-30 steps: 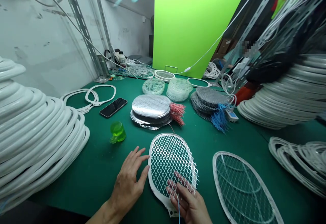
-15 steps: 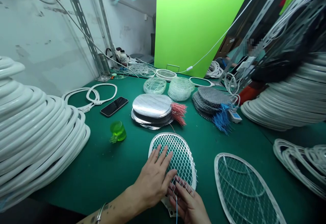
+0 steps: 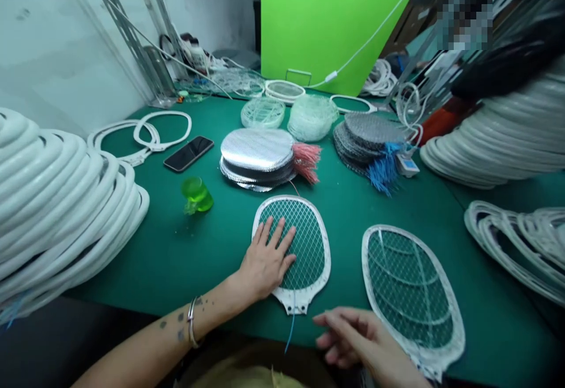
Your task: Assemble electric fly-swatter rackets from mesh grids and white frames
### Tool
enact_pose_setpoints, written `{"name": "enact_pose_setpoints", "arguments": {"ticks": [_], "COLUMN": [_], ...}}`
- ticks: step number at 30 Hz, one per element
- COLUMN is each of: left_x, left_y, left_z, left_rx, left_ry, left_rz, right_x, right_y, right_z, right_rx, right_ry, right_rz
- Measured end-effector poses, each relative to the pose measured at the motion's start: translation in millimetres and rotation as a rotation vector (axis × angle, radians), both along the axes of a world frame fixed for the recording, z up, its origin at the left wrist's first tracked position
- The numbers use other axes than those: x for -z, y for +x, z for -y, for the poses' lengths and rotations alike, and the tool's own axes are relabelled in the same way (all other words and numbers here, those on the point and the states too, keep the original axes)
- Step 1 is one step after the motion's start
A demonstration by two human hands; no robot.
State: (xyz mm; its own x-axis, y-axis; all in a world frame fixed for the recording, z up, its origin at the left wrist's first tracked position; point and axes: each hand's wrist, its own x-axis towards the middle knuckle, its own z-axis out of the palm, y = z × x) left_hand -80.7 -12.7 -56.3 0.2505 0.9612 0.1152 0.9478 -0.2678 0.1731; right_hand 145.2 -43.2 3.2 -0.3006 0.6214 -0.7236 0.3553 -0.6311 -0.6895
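My left hand [image 3: 265, 264] lies flat with fingers spread on the metal mesh of a white oval racket frame [image 3: 326, 252]. Out of the frame's notched lower end runs a thin blue wire [image 3: 292, 323], hanging past the table edge. My right hand [image 3: 348, 335] is in the air to the right of that wire, fingers loosely curled and apart, with nothing visible in them. Just beyond it lies a second white racket frame [image 3: 457, 323] with mesh and curved ribs. Ahead sits a stack of silvery mesh sheets [image 3: 258, 149] with red wires [image 3: 306, 161].
White frames are piled high at left [image 3: 66, 199] and right [image 3: 498, 135]. A phone [image 3: 189, 153], a green translucent cup-like item [image 3: 197, 195], grey mesh sheets [image 3: 371, 135] with blue wires and pale netted rings [image 3: 311, 117] stand farther back. Behind rises a green board [image 3: 326, 23].
My right hand has left the frame's lower end and moved right. My left hand stays on the mesh, now flatter. The frame now lies flat, and the view has tilted down.
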Motion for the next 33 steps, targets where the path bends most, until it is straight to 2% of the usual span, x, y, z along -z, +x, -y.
{"name": "enact_pose_setpoints", "arguments": {"ticks": [1, 3, 5, 6, 8, 10, 12, 14, 16, 18, 20, 24, 33], "left_x": [0.7, 2.1, 3.3, 3.4, 1.6, -5.0, -16.1, -27.9, -34.5, -32.3, -23.5, -8.3, -6.8], "left_y": [0.2, 1.5, 3.3, 3.8, 2.8, -1.9, -9.3, -16.1, -18.3, -14.6, -6.4, 12.8, 34.7], "left_z": [0.5, 1.4, 1.2, 0.5, -1.3, -0.9, 5.7, 20.7, 41.8, 63.1, 79.0, 88.6, 88.0], "left_rx": [0.001, 0.003, 0.002, 0.001, -0.003, 0.0, 0.028, 0.137, 0.31, 0.447, 0.502, 0.495, 0.43], "left_ry": [-0.001, -0.006, -0.015, -0.02, -0.038, -0.062, -0.066, -0.05, -0.031, 0.025, 0.134, 0.297, 0.374], "left_rz": [-0.007, -0.014, -0.01, -0.004, 0.021, 0.093, 0.218, 0.339, 0.384, 0.376, 0.383, 0.471, 0.463], "right_x": [-2.7, -3.1, 4.3, 10.5, 25.2, 38.6, 46.8, 48.7, 46.1, 41.9, 38.3, 35.0, 34.8], "right_y": [4.0, 3.2, -6.0, -11.7, -21.0, -24.9, -24.3, -22.3, -21.4, -22.0, -23.0, -23.6, -24.9], "right_z": [-3.8, -17.3, -34.8, -43.4, -57.9, -67.0, -70.9, -71.8, -72.0, -72.6, -73.8, -75.2, -73.2], "right_rx": [-0.072, -0.182, -0.399, -0.559, -0.877, -1.069, -1.139, -1.143, -1.135, -1.131, -1.12, -1.103, -1.122], "right_ry": [0.194, 0.676, 1.117, 1.27, 1.423, 1.436, 1.391, 1.328, 1.268, 1.216, 1.177, 1.157, 1.153], "right_rz": [0.119, 0.34, 0.467, 0.481, 0.458, 0.434, 0.425, 0.418, 0.398, 0.368, 0.34, 0.311, 0.373]}}
